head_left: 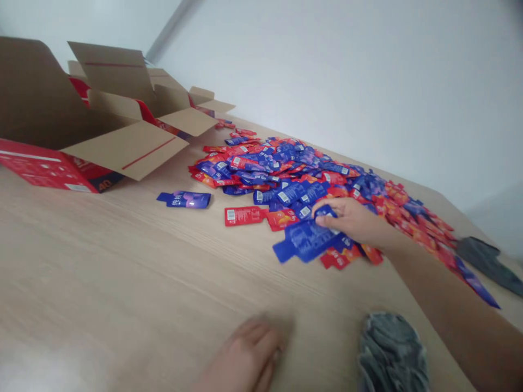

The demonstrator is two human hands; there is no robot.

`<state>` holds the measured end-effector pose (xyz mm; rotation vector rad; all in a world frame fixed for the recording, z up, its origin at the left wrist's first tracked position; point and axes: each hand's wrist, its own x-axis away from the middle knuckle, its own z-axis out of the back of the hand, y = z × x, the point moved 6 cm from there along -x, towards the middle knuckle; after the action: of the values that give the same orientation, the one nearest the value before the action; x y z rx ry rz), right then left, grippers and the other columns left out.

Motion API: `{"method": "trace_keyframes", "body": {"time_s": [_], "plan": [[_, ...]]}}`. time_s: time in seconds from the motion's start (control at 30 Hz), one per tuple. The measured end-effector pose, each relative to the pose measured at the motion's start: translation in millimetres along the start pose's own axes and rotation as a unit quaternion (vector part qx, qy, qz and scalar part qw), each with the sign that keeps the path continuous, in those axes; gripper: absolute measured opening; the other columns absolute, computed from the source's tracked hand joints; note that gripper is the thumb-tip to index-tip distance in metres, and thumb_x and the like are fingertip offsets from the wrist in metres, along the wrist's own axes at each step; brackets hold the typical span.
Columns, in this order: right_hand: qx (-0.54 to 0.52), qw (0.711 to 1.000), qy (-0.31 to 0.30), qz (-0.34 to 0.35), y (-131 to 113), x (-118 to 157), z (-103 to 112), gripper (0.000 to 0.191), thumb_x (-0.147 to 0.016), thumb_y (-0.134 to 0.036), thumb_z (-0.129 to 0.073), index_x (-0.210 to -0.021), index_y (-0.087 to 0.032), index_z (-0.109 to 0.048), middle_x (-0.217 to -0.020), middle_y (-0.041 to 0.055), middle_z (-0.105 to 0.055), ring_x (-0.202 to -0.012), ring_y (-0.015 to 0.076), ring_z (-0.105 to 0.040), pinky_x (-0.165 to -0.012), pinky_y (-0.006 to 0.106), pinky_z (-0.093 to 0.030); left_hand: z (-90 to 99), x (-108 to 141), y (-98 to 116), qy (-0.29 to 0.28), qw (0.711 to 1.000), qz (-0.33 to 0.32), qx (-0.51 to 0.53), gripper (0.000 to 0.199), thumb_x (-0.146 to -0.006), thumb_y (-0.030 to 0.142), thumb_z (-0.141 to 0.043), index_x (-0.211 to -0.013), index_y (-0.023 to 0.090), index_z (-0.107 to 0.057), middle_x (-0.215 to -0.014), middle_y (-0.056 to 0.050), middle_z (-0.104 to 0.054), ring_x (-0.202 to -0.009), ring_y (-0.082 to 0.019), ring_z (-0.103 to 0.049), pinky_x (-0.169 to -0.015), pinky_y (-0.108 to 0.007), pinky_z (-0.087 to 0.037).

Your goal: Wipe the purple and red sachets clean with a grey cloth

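My right hand reaches in from the right, its thumb and fingers pinching a blue pouch. That pouch has a narrow tab at one end and hangs over the near edge of a heap of blue and red pouches. A red pouch lies flat just left of the heap. Farther left, a single blue-purple pouch rests apart on the table. Low in the middle, my left hand is over the bare wood with its fingers curled together, slightly blurred; no pouch shows in it.
Red cardboard boxes stand with flaps up at the left, the nearest box reaching past the picture edge. The light wooden table meets a white wall behind. Crumpled grey cloth is at the bottom, and a dark grey object at the right.
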<state>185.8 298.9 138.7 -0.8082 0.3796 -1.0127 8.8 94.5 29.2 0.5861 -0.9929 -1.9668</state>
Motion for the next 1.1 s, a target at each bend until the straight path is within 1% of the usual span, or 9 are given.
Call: {"method": "trace_keyframes", "body": {"time_s": [0.07,0.17,0.3,0.4,0.53,0.67,0.77,0.93,1.1], "plan": [[-0.002,0.999,-0.051,-0.017,7.3,39.3,-40.1,0.027,-0.080,-0.044,-0.068,-0.089,-0.020,-0.071,-0.074,0.0002,-0.068,-0.065,0.0158,-0.060,-0.061,0.027,-0.045,8.8,7.4,9.5,0.063,0.996,-0.001,-0.055,0.026,-0.094,0.012,-0.039,-0.096,0.023,-0.062,-0.097,-0.004,-0.069,-0.092,-0.019,-0.063,-0.084,-0.031,-0.052],[0.012,0.998,-0.049,-0.039,32.3,75.9,-86.3,0.021,-0.082,-0.038,-0.065,-0.086,-0.019,-0.070,-0.080,0.0026,-0.071,-0.073,0.0177,-0.064,-0.065,0.028,-0.047,11.0,20.0,19.6,0.116,0.985,0.001,-0.126,0.025,-0.093,0.010,-0.038,-0.092,0.021,-0.061,-0.099,-0.007,-0.067,-0.096,-0.022,-0.059,-0.085,-0.038,-0.051],[0.087,0.993,-0.003,-0.083,63.3,96.8,-118.1,0.018,-0.082,-0.035,-0.065,-0.094,-0.021,-0.068,-0.082,0.0021,-0.071,-0.075,0.0196,-0.065,-0.068,0.031,-0.048,2.0,30.0,18.1,0.130,0.971,0.047,-0.197,0.024,-0.095,0.013,-0.039,-0.096,0.020,-0.062,-0.097,-0.007,-0.066,-0.090,-0.024,-0.057,-0.080,-0.041,-0.051],[0.176,0.981,0.070,-0.044,58.3,108.0,-116.5,0.028,-0.081,-0.035,-0.066,-0.107,-0.022,-0.066,-0.096,0.0063,-0.071,-0.091,0.0249,-0.065,-0.082,0.039,-0.050,-3.2,31.2,17.5,0.142,0.960,0.055,-0.234,0.026,-0.096,0.015,-0.040,-0.110,0.019,-0.063,-0.108,-0.009,-0.065,-0.098,-0.025,-0.057,-0.086,-0.042,-0.050],[0.283,0.938,0.200,0.021,40.7,147.0,-90.0,0.045,-0.085,-0.041,-0.063,-0.125,-0.021,-0.058,-0.117,0.0136,-0.064,-0.113,0.0320,-0.059,-0.097,0.050,-0.046,-26.1,30.5,17.5,0.091,0.949,0.016,-0.301,0.042,-0.096,0.019,-0.046,-0.137,0.018,-0.052,-0.132,-0.012,-0.062,-0.119,-0.029,-0.053,-0.095,-0.046,-0.046],[0.372,0.892,0.245,-0.074,65.6,204.4,-76.0,0.055,-0.084,-0.054,-0.061,-0.130,-0.024,-0.055,-0.129,0.0175,-0.055,-0.117,0.0394,-0.055,-0.095,0.058,-0.045,-44.5,34.0,13.7,0.090,0.936,0.017,-0.340,0.049,-0.098,0.029,-0.047,-0.146,0.019,-0.046,-0.147,-0.009,-0.055,-0.129,-0.030,-0.048,-0.102,-0.048,-0.040],[0.398,0.881,0.215,-0.137,99.7,235.7,-91.4,0.062,-0.084,-0.058,-0.059,-0.134,-0.022,-0.051,-0.132,0.0201,-0.052,-0.117,0.0424,-0.054,-0.092,0.060,-0.046,-48.6,31.7,13.2,0.089,0.936,0.016,-0.340,0.048,-0.100,0.030,-0.043,-0.147,0.020,-0.045,-0.152,-0.005,-0.052,-0.132,-0.028,-0.047,-0.102,-0.048,-0.039],[0.351,0.901,0.232,-0.107,118.2,247.6,-104.8,0.047,-0.090,-0.039,-0.051,-0.133,-0.021,-0.046,-0.125,0.0173,-0.055,-0.117,0.0374,-0.054,-0.097,0.056,-0.046,-45.1,22.3,14.0,0.104,0.935,0.025,-0.337,0.046,-0.100,0.029,-0.043,-0.144,0.019,-0.050,-0.151,-0.005,-0.053,-0.131,-0.028,-0.048,-0.102,-0.049,-0.038],[0.189,0.911,0.351,-0.109,77.6,225.0,-84.5,0.033,-0.093,-0.036,-0.049,-0.123,-0.023,-0.045,-0.113,0.0142,-0.056,-0.101,0.0285,-0.059,-0.089,0.046,-0.051,-46.7,21.1,12.5,0.102,0.937,0.027,-0.332,0.047,-0.101,0.030,-0.040,-0.146,0.018,-0.048,-0.151,-0.004,-0.053,-0.131,-0.029,-0.047,-0.103,-0.049,-0.037]]}}
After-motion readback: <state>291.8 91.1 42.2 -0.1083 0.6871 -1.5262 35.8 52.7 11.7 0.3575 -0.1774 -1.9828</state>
